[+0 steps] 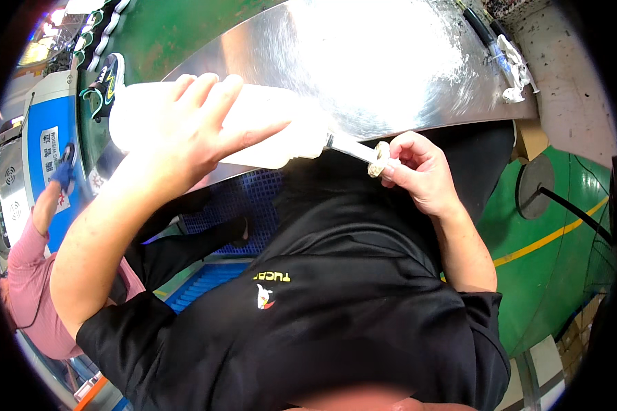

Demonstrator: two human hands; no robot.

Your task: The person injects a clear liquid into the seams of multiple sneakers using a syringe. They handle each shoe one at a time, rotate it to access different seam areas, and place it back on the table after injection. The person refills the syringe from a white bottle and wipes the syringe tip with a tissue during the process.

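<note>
Lying under left grip (192, 130), white container (274, 113)

- Plain white: the container (277, 101) under the left hand (202, 123).
- Silvery grey: the rod (353, 146) leading to the right hand (418, 168).
- Mottled cream: the knobbly piece (377, 160) at the right hand's fingertips.
- Black, with yellow lettering and a white-and-red print: the shirt (363, 301) below both hands.
- Green, yellow-striped: the floor (528, 301) right of the right hand.
</note>
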